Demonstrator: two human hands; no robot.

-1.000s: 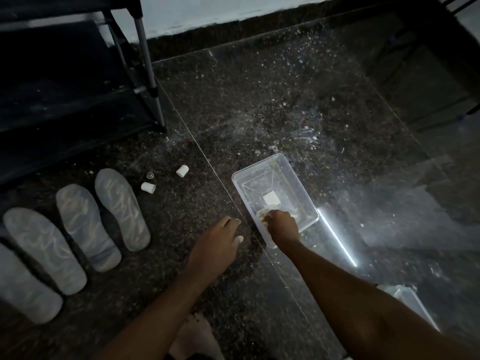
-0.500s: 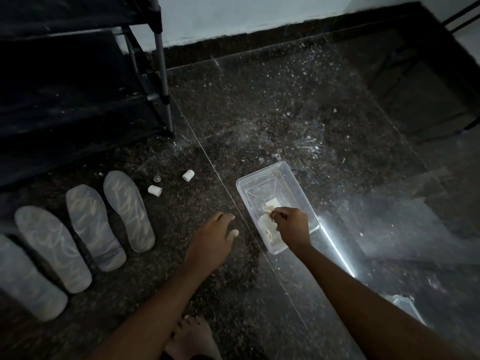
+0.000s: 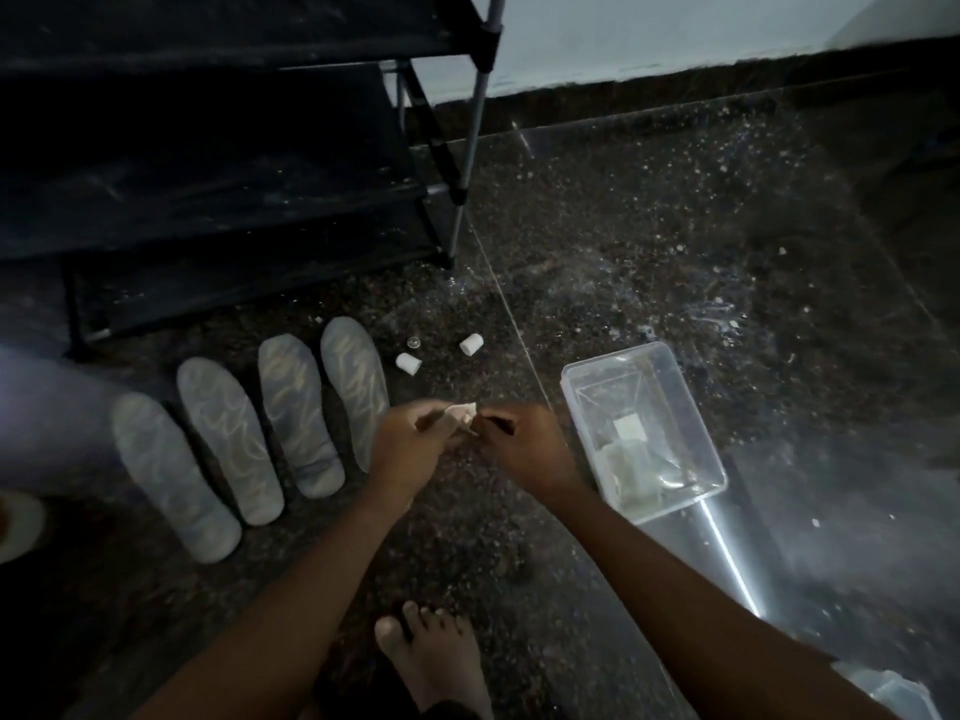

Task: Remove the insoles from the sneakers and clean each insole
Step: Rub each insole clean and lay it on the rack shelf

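Black shoe rack [image 3: 218, 163], far left, against the wall; it stands where it did.
Dark speckled floor [image 3: 649, 262], dusted with pale flecks.
Four grey insoles [image 3: 174, 475] [image 3: 228, 439] [image 3: 298, 415] [image 3: 353, 381], out of the sneakers, flat on the floor in a row before the rack, toes toward it; unmoved since half a second ago.
Clear plastic container [image 3: 696, 418], right of the insoles, apart from them; a white square and pale folded pieces lie in its bottom; the right hand, which was inside it, is out.
Bare foot [image 3: 431, 657], near edge, toes pointing to the hands.
Left hand [image 3: 410, 444], no longer spread flat on the floor; raised, fingers curled, pinching the white scrap; it overlaps the heel of the nearest insole.
Right hand [image 3: 530, 449], beside the container; fingers curled, pinching the same scrap from the other side.
White scrap [image 3: 462, 412], held between both hands.
Two white caps [image 3: 408, 364] [image 3: 471, 344], on the floor beyond the hands; untouched.
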